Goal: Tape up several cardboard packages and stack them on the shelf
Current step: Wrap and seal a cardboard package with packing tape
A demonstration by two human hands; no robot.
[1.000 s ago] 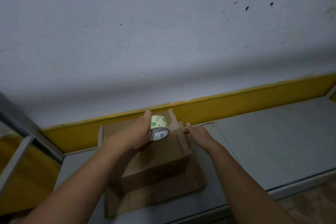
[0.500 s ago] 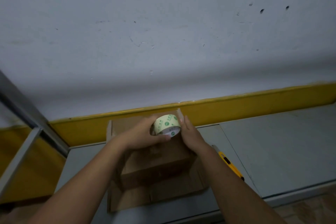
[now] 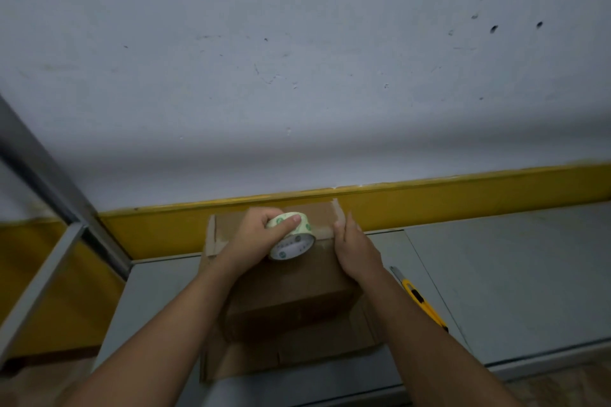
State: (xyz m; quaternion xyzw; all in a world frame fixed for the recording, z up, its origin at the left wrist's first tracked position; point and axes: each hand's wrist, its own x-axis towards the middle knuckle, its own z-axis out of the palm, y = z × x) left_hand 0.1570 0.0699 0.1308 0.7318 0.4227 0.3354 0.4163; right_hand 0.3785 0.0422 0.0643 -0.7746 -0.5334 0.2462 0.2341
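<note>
Moved: roll now sits left of where it was half a second ago on the box top, parted from the right hand; a clear strip of tape shows between them.
Post: grey upright at far left, part of the shelf frame.
Left hand: the left hand is curled over the roll, thumb across its top, and presses it onto the far end of the box top.
Box: closed and brown, it rests on a flat cardboard sheet on the grey shelf, near the yellow back rail; it is not yet stacked.
Right hand: fingers straight and together, laid against the box's far right edge over the tape end; it grasps nothing.
Knife: yellow knife lies on the shelf just right of the right forearm, apart from the box.
Doing it well: the right palm should probably stay firm on the tape end while the roll is drawn low and taut, with the strip smoothed flat and carried over the edge before any cut.
Hard to see: light is dim and the tape is clear, so its start and whether it follows the seam cannot be told; the hands cover the seam; the right forearm hides the knife's near end.
</note>
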